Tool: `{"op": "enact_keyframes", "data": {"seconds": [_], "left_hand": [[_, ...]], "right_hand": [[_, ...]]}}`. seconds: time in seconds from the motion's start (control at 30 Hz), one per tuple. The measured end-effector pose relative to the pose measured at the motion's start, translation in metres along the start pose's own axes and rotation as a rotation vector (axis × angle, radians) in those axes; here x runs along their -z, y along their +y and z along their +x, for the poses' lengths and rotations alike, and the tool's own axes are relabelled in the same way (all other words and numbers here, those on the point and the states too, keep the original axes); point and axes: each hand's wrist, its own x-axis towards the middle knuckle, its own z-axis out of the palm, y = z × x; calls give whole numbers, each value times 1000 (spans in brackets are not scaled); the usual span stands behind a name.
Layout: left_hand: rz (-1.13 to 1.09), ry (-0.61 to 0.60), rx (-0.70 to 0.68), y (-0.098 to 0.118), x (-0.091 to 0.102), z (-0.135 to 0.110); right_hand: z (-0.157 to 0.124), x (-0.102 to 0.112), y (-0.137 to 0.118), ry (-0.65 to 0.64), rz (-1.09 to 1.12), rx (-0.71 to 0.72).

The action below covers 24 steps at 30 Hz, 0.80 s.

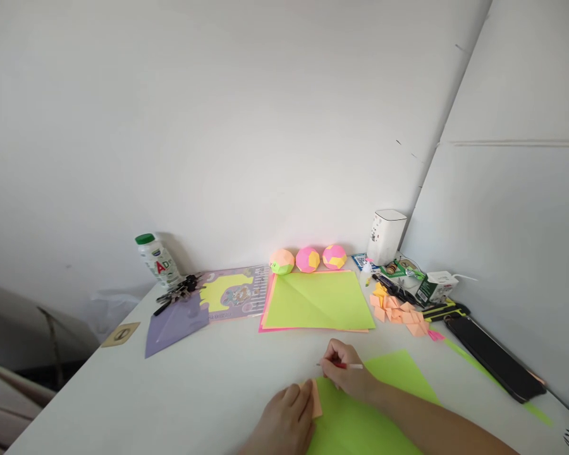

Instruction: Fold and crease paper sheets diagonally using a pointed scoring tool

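My right hand (342, 368) is closed around a slim red and white pencil (354, 366), its dark tip pointing left, just above the back edge of a large green paper sheet (403, 373). Beside it, my left hand (287, 417) has its fingers bent and pressed together on a small orange paper piece (317, 404). That piece lies at the left edge of the green sheet, partly hidden under the fingers. Whether the pencil tip touches anything cannot be made out.
Behind the hands lies a stack of coloured paper (320, 300), with three paper balls (308, 260) at the wall. Folded orange pieces (401, 313), a utility knife (443, 311) and a black case (495, 357) are at right. A bottle (159, 262), keys (180, 289) and purple folder (177, 325) stand left.
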Motion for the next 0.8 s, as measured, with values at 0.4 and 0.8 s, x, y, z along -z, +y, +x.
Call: {"op": "enact_keyframes", "data": {"seconds": [0.4,0.8], "left_hand": [[2,13,4,-1,-2,0],[1,-15,23,-1,-2,0]], "right_hand": [[0,0,-3,2,-17,-10],[-1,0,-7,-4,-29,-20]]}}
